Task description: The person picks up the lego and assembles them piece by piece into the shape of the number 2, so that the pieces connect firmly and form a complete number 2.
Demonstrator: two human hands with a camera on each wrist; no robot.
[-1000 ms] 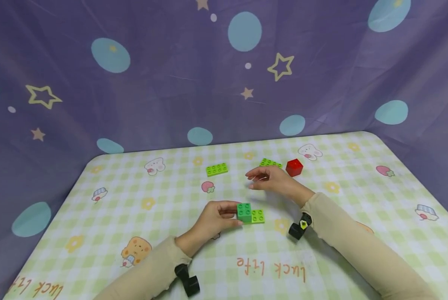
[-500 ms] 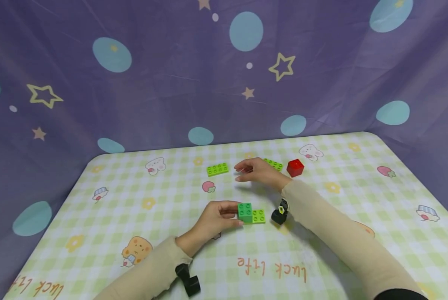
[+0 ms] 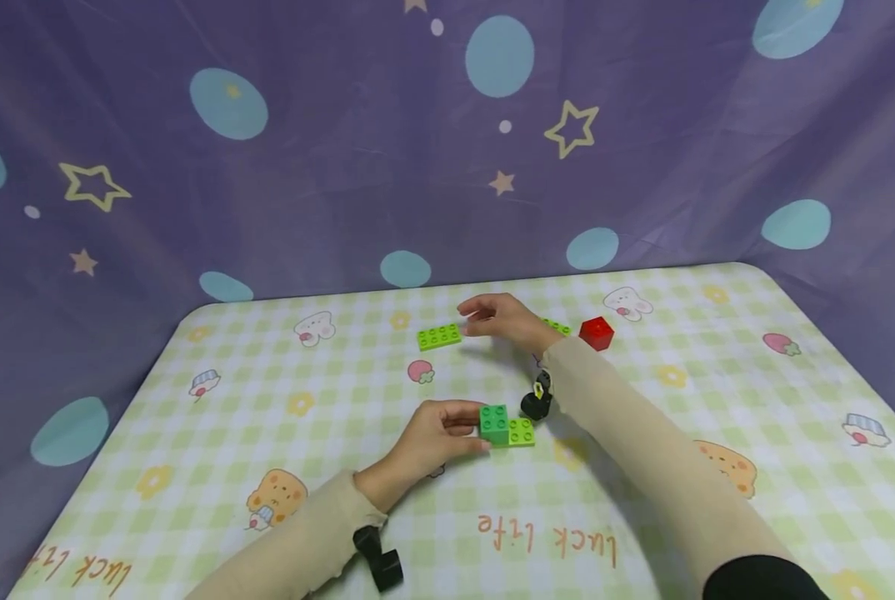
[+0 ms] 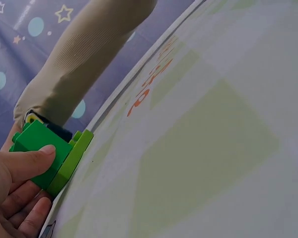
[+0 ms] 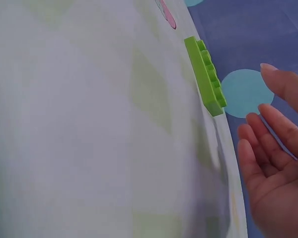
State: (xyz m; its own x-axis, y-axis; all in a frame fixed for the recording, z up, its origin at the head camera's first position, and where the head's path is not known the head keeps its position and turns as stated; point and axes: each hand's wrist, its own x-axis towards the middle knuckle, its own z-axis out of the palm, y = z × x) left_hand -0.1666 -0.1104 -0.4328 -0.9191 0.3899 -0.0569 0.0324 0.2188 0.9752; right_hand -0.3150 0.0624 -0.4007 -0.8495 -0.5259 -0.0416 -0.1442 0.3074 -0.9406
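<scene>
My left hand (image 3: 432,437) pinches a green square building block (image 3: 494,424) between thumb and fingers. That block sits on the left half of a flat lime-green building plate (image 3: 522,432), whose right-hand studs show. In the left wrist view the thumb presses the side of the green block (image 4: 42,148). My right hand (image 3: 503,321) hovers just right of a second lime-green plate (image 3: 439,337), its fingers relaxed and holding nothing. The right wrist view shows that plate (image 5: 206,77) on the table, a gap away from the fingertips of the right hand (image 5: 278,148).
Behind the right wrist, a third lime-green plate (image 3: 557,327) is partly hidden. A red block (image 3: 597,333) stands beside it. The table (image 3: 327,467) has a checked cloth with printed pictures, and a purple patterned curtain (image 3: 327,167) hangs behind its far edge.
My right hand has moved left and away from me, past the third plate, toward the second lime-green plate. The left hand keeps its hold on the green block in the same place.
</scene>
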